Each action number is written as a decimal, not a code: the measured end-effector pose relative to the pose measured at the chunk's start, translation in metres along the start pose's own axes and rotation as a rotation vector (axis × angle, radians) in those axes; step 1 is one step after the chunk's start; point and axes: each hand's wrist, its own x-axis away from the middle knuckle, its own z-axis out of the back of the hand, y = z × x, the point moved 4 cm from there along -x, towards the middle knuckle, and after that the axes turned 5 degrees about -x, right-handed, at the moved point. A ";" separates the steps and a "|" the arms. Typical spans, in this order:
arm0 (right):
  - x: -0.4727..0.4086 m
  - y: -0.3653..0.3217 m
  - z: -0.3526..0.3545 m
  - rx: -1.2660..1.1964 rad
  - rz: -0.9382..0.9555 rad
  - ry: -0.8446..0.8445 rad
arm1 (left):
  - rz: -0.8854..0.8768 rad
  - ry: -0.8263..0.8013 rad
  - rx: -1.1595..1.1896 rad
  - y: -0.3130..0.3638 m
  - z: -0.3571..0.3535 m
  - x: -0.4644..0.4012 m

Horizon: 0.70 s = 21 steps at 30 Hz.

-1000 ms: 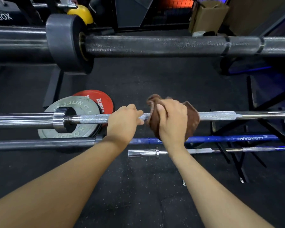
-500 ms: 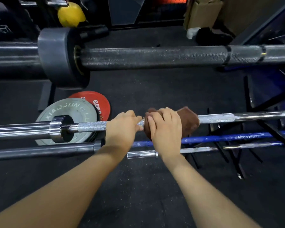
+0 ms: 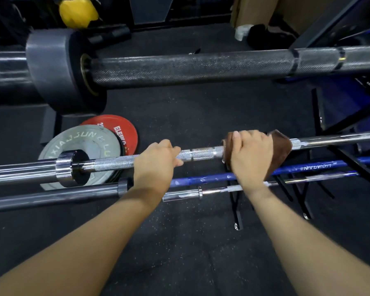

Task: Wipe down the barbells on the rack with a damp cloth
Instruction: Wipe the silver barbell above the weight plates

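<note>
A chrome barbell (image 3: 201, 153) runs left to right across the middle of the view, its grip knurled. My left hand (image 3: 156, 161) grips that knurled shaft. To its right, my right hand (image 3: 251, 154) holds a brown cloth (image 3: 281, 146) wrapped around the same bar, fingers curled over the top. Below lie a blue barbell (image 3: 201, 180) and a thinner chrome bar (image 3: 214, 192). A thick dark knurled barbell (image 3: 190, 66) with a grey collar (image 3: 49, 67) crosses the top, close to the camera.
A grey weight plate (image 3: 81, 144) and a red plate (image 3: 118, 129) lie on the black rubber floor at left. Black rack legs (image 3: 236, 212) stand under the bars. A yellow ball (image 3: 78, 11) and a cardboard box (image 3: 254, 9) sit at the back.
My right hand has slid the cloth to the right along the chrome bar, opening a gap from my left hand. The left hand keeps its grip. The view has tilted slightly.
</note>
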 end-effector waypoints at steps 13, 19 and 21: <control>0.013 -0.010 -0.005 -0.079 0.163 -0.068 | -0.025 -0.028 -0.049 0.000 0.004 0.000; 0.022 -0.048 -0.015 -0.076 0.225 -0.059 | -0.040 0.008 -0.078 0.004 0.001 -0.001; 0.008 -0.055 -0.012 0.034 0.253 -0.149 | -0.033 0.013 -0.080 0.002 0.001 0.000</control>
